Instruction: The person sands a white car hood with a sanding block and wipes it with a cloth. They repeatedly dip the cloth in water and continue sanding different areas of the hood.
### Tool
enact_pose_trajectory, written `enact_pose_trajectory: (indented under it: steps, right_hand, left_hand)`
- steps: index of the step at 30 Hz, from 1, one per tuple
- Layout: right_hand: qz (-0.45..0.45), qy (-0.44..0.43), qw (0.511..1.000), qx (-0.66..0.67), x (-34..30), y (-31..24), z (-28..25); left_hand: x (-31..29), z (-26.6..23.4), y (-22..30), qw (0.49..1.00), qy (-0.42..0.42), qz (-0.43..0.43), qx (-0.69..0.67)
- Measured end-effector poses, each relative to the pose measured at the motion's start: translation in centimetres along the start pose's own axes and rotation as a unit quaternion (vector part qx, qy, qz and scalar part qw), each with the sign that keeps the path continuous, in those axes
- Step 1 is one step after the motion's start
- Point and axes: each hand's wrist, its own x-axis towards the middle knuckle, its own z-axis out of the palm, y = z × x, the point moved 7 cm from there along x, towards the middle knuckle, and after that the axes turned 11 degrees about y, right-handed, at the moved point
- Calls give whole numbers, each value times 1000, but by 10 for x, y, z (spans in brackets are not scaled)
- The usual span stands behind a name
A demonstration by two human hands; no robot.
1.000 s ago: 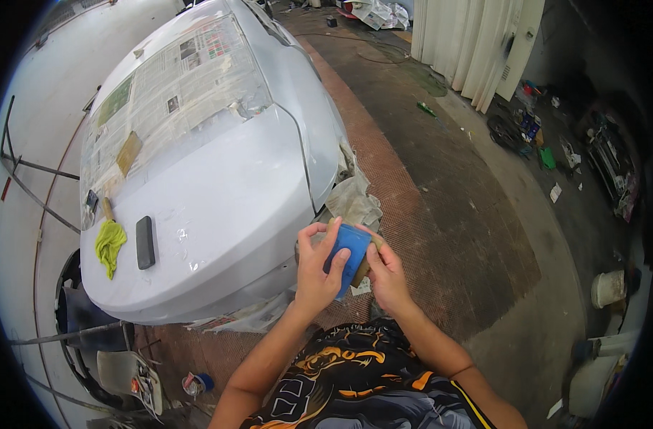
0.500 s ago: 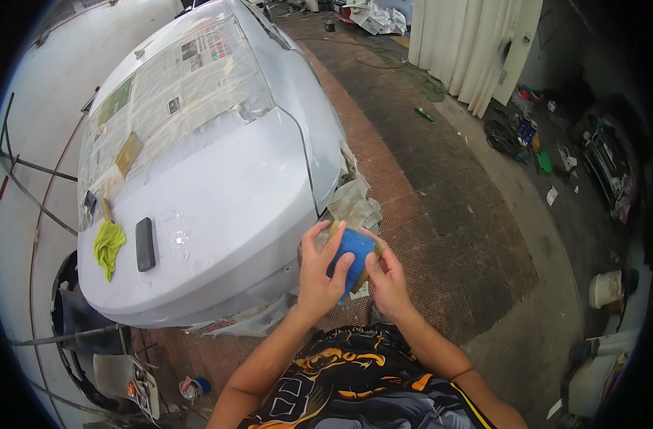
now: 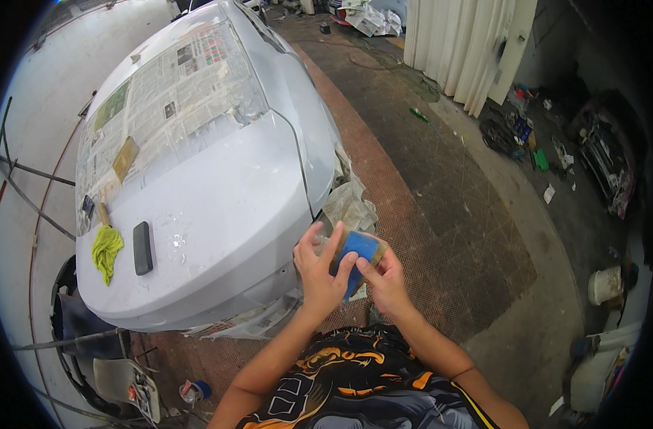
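My left hand [image 3: 321, 277] and my right hand [image 3: 388, 282] hold a blue sanding block [image 3: 361, 245] in front of my body, beside the car's rear corner. A tan sheet [image 3: 381, 252], which looks like sandpaper, shows along the block's edges. Both thumbs press on the blue face, their tips close together. The right fingers curl behind the block's right edge. The left index finger lies at the block's upper left edge, and the other left fingers stand off it, slightly blurred. The white car's trunk lid [image 3: 219, 193] lies left of my hands.
On the trunk are a dark grey block [image 3: 143, 247], a yellow-green cloth [image 3: 107, 250] and a tan flat piece [image 3: 125, 159]. Newspaper [image 3: 190, 93] masks the rear window. A metal stand [image 3: 62, 340] is at the left; a white bucket [image 3: 605, 287] stands far right.
My left fingers have lifted and spread a little from the block. My right thumb has slid inward over the blue face, nearer the left thumb. The view has shifted slightly.
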Motion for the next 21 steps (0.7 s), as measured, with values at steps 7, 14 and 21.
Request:
enact_pose_trajectory:
  steps: [7,14,21]
  right_hand:
    - [67,45,989,127,13,-6,-11]
    - [53,66,988,127,16,-6,-24]
    - [15,75,996,36,10,-5,-36]
  left_hand:
    - [-21,19,-36,932,-180,-195,-247]
    - [-25,17,-40,903,-244,-235,-265]
    - [-39,13,-45,919,-219,-216,-245]
